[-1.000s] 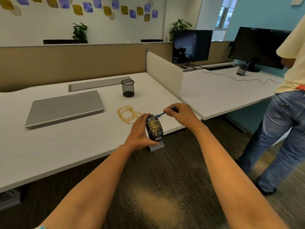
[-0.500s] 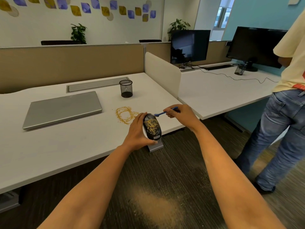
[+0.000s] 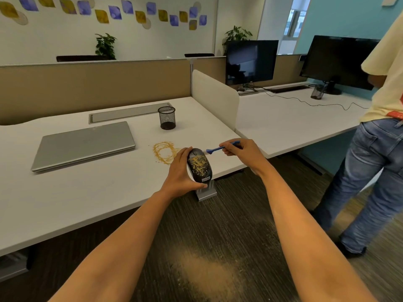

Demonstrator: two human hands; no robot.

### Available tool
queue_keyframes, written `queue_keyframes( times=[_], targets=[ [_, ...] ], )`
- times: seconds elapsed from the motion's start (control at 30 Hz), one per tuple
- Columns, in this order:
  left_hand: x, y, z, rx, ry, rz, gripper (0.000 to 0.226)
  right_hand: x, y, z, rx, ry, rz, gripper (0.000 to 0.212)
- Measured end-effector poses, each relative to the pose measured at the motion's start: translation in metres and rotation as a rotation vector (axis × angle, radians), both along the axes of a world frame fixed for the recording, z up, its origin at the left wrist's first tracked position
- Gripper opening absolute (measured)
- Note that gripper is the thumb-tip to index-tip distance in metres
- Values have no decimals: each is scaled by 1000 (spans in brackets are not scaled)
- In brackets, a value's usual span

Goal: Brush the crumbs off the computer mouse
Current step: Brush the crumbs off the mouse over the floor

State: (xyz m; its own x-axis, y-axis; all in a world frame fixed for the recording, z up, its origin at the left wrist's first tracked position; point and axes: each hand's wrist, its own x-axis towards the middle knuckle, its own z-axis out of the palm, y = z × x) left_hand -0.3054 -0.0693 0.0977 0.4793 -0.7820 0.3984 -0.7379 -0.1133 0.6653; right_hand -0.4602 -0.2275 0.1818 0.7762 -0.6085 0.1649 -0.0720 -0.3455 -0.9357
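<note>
While the crumb-covered computer mouse (image 3: 199,165) is clasped in the left hand (image 3: 182,173) above the counter (image 3: 87,192) edge, a blue brush (image 3: 220,147) is pinched in the right hand (image 3: 242,152), its bristles just beside the mouse's far end. Crumbs (image 3: 164,152) are ringed on the counter nearby.

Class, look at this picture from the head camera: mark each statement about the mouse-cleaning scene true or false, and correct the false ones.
1. The left hand holds the mouse. True.
2. The mouse is already free of crumbs. False: yellow crumbs cover its top.
3. The right hand holds a blue brush. True.
4. The laptop is open. False: it lies closed.
5. The mesh cup lies tipped over. False: it stands upright.
</note>
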Motion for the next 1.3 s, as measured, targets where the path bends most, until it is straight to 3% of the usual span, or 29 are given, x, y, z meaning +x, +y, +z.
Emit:
queue_keyframes(
  times=[0.23,0.47,0.73,0.87,1.1,1.3],
  targets=[
    [8,4,0,-8,-12,28,117,-14,-5,-2,-17,143,96,25],
    [-3,-2,0,21,-20,-8,117,2,3,8,-128,-21,-80,21],
    [-2,-1,0,16,-9,-1,116,7,8,20,-325,170,25,19],
    [4,1,-1,23,-21,19,117,0,5,22,-321,237,70,14],
    [-1,-2,2,22,-35,-1,116,11,9,23,-279,66,-38,18],
    [4,1,1,33,-27,12,116,8,12,22,-325,193,44,15]
  ],
)
